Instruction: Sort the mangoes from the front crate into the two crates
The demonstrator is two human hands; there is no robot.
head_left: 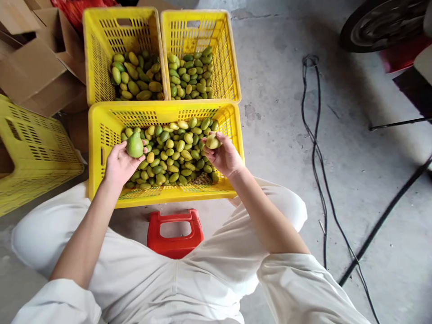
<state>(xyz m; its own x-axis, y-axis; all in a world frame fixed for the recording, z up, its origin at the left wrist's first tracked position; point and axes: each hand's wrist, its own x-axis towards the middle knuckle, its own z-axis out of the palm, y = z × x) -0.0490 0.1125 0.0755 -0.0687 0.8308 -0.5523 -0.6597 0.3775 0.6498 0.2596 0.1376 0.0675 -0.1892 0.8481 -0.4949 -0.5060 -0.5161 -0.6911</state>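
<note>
My left hand (119, 165) is closed around a large green pear-shaped fruit (135, 145), its narrow end pointing up. In my right hand (227, 158), the fingers hold a smaller yellowish-green fruit (213, 141). Both hands are above the near yellow plastic crate (168, 197), one toward each side. Inside that crate lies a spread of loose oval fruits (180, 146), green to yellow. A small brownish patch (203, 178) shows at the crate's near right. The exact kind of fruit cannot be told.
Behind stand two more yellow crates, left (96, 67) and right (229, 54), holding similar fruits. Another yellow crate (40, 166) and cardboard boxes (30, 76) are at left. A red stool (173, 245) is between my legs. Black cables (315, 139) and a wheel (371, 27) are at right.
</note>
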